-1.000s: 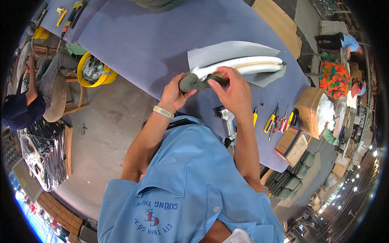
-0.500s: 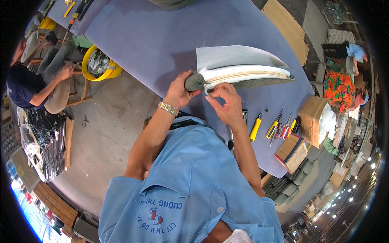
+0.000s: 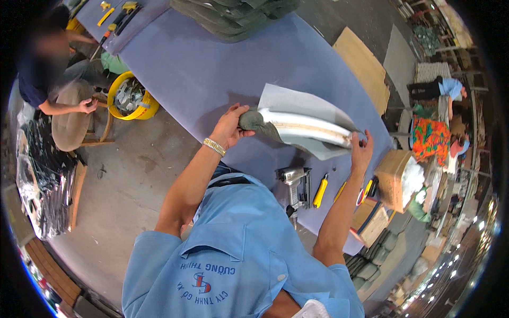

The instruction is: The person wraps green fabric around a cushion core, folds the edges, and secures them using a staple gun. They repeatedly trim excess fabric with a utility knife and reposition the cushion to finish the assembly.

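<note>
A curved padded panel (image 3: 305,127) spans the space between my two hands above the blue-grey table. White padding and a tan wooden strip show along it, pale sheet cloth flares from both long sides, and dark green fabric (image 3: 251,121) covers its left end. My left hand (image 3: 229,127) is closed around that green end, a beaded bracelet on the wrist. My right hand (image 3: 362,150) has its fingers closed at the panel's right tip. On the table nearer my body lie a metal staple gun (image 3: 295,185) and a yellow utility knife (image 3: 321,191).
Dark green padded pieces (image 3: 236,16) are piled at the table's far edge. Right of my forearm stand a cardboard box (image 3: 391,177) with white stuffing and a smaller box (image 3: 369,220). A yellow bucket (image 3: 151,108) and a seated person (image 3: 45,79) are on the left.
My right hand has moved right from the panel's left part to its right tip. The near-side pale cloth now lies spread out. The staple gun has come into fuller view.
</note>
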Available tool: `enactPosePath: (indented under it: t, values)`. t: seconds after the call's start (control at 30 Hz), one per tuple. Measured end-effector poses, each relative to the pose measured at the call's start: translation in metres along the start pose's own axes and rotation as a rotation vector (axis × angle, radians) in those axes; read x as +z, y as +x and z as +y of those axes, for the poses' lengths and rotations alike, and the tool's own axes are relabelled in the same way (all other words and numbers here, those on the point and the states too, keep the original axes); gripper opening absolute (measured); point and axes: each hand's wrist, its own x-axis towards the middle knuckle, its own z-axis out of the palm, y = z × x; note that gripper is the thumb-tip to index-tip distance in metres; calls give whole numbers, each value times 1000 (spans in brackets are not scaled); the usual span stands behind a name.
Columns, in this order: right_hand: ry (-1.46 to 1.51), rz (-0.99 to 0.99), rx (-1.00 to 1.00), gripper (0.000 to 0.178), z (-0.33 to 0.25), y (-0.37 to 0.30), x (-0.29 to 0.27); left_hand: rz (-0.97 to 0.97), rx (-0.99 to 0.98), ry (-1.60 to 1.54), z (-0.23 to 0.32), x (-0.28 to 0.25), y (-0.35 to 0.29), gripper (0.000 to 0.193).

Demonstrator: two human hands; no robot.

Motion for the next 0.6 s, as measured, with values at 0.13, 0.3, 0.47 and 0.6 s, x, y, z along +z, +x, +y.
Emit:
enactPosePath:
  t: [0.13, 0.3, 0.47, 0.6]
  values:
    - [20, 22, -69, 59, -14, 5, 6, -5, 58, 11, -4, 4, -11, 83]
    - [21, 121, -344, 56, -53, -26, 22, 3, 168, -33, -5, 9, -26, 87]
    - [-168, 221, -337, 54, -41, -23, 20, 69, 187, -43, 2, 14, -27, 86]
    - [502, -75, 253, 58, 35, 2, 13, 56, 208, 31, -5, 25, -31, 83]
